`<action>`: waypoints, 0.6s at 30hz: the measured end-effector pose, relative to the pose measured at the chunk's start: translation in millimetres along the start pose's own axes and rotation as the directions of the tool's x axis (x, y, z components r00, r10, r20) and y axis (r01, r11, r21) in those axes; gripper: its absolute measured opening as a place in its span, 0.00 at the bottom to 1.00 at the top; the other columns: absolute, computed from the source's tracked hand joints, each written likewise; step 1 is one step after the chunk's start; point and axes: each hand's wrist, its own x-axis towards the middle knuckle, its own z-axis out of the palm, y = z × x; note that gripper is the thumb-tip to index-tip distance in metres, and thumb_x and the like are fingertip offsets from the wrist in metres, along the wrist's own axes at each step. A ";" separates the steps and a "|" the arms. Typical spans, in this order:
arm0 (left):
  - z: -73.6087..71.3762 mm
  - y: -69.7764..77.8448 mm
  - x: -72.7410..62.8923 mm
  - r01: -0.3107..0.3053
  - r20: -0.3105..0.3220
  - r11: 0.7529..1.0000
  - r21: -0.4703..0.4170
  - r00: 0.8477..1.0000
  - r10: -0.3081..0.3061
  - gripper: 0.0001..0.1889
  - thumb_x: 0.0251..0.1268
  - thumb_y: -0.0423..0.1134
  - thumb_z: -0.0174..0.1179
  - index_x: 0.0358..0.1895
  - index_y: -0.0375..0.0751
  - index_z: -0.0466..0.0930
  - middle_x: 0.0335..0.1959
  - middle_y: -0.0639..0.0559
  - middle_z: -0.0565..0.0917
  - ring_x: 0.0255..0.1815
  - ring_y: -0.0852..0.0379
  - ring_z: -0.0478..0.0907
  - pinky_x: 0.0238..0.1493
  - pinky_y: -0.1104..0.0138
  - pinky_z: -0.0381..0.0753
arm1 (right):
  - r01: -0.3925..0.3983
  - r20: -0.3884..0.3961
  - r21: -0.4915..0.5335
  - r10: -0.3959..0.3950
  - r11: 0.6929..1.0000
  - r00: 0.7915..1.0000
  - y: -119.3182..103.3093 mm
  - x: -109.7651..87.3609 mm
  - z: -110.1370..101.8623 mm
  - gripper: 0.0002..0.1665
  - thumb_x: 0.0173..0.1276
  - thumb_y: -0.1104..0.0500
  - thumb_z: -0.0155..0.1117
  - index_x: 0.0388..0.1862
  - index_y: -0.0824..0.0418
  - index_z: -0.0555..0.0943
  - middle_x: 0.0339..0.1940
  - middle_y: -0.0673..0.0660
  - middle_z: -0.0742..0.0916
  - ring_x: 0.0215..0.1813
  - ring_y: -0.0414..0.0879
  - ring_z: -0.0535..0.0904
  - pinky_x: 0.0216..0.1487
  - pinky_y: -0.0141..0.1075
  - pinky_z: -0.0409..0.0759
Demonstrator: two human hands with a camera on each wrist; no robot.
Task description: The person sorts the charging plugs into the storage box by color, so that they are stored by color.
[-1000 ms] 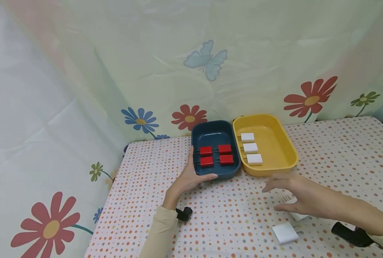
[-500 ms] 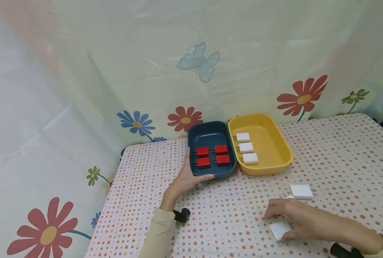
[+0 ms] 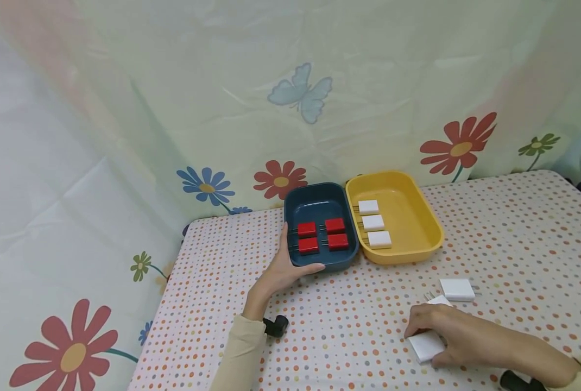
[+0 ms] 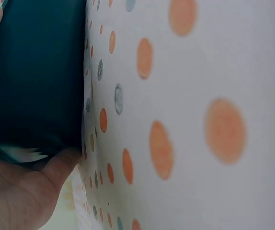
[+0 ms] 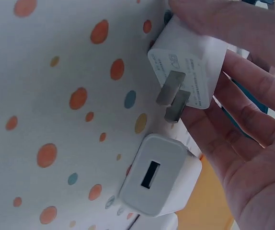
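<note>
My right hand (image 3: 459, 334) pinches a white charger plug (image 3: 426, 347) between thumb and fingers, low over the dotted tablecloth. In the right wrist view the two flat metal prongs of that plug (image 5: 190, 62) face the camera. Just beyond the hand lies a second white plug (image 3: 439, 300), partly hidden by it, and a third white plug (image 3: 456, 290) is behind that. My left hand (image 3: 280, 269) rests against the near left corner of a dark blue tray (image 3: 320, 195), fingers straight along its left side and thumb along its front wall.
Inside the blue tray several red plugs (image 3: 337, 241) sit in two columns. A yellow tray (image 3: 412, 217) stands directly right of it, with three white plugs (image 3: 379, 239) lined along its left wall. Behind the table hangs a flowered curtain (image 3: 378, 98).
My right hand came down and toward me onto the nearest white plug, and its fingers closed on it. The left hand stays at the blue tray. The head view shifted slightly.
</note>
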 end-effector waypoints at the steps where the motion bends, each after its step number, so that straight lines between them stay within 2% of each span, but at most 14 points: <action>1: -0.2 -0.2 -0.1 0.000 -0.002 1.000 0.000 1.000 0.000 0.69 0.60 0.52 0.78 0.86 0.56 0.25 0.87 0.48 0.46 0.84 0.46 0.49 0.77 0.42 0.62 | -0.008 0.005 -0.011 0.008 1.000 1.000 -0.4 0.2 -0.2 0.24 0.52 0.57 0.87 0.48 0.46 0.88 0.48 0.34 0.82 0.50 0.31 0.76 0.50 0.37 0.84; 7: -0.7 -0.9 0.2 -0.003 -0.008 1.000 -0.001 1.000 0.003 0.68 0.60 0.51 0.78 0.86 0.55 0.25 0.87 0.49 0.45 0.84 0.46 0.49 0.77 0.42 0.62 | -0.003 0.009 -0.067 0.004 0.998 1.000 -1.3 2.3 -0.6 0.26 0.50 0.58 0.88 0.47 0.45 0.88 0.48 0.34 0.81 0.50 0.31 0.76 0.50 0.39 0.84; 12: -0.8 -0.6 0.2 -0.005 -0.003 1.000 -0.006 1.000 0.005 0.69 0.60 0.52 0.78 0.86 0.56 0.25 0.87 0.49 0.45 0.84 0.46 0.49 0.77 0.41 0.62 | 0.050 -0.004 -0.127 -0.051 0.991 0.999 -3.7 3.9 -4.0 0.26 0.49 0.59 0.87 0.47 0.45 0.88 0.47 0.35 0.82 0.50 0.33 0.78 0.50 0.42 0.86; 18: -0.8 -0.6 1.2 -0.004 -0.002 1.000 -0.018 1.000 0.004 0.69 0.59 0.51 0.78 0.86 0.57 0.25 0.87 0.48 0.45 0.84 0.46 0.48 0.77 0.41 0.61 | 0.050 -0.004 -0.160 -0.052 0.986 0.999 -12.7 12.3 -24.7 0.25 0.51 0.59 0.87 0.48 0.46 0.89 0.48 0.37 0.83 0.49 0.34 0.78 0.48 0.42 0.87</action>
